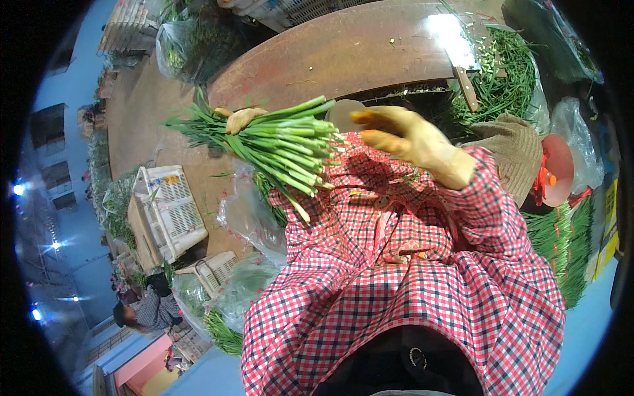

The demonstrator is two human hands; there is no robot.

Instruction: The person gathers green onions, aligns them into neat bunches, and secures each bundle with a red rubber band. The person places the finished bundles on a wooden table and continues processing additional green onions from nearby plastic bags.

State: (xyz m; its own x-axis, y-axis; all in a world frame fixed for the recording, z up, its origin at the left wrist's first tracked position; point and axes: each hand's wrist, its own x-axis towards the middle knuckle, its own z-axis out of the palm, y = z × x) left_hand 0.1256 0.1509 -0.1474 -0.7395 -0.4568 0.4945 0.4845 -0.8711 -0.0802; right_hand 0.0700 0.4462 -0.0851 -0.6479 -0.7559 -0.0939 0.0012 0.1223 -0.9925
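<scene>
My left hand (243, 120), in a pale rubber glove, grips a bunch of garlic chives (292, 143). The pale stem ends point right, towards my other hand, and the green leaves fan out left. My right hand (401, 132), gloved in the same way, is raised just right of the stem ends, its fingers apart and nothing between them. A broad knife with a wooden handle (465, 89) lies at the right end of the brown table (346, 49), its blade bright with glare. Beside it is a heap of cut green leaves and stem bits (510, 74).
A white plastic crate (173, 210) stands on the floor at left, with plastic bags of greens (247, 282) below it. Tied green bundles (564, 242) lie at right, near a red round-topped object (559, 168). Another person (148, 309) is far off at lower left.
</scene>
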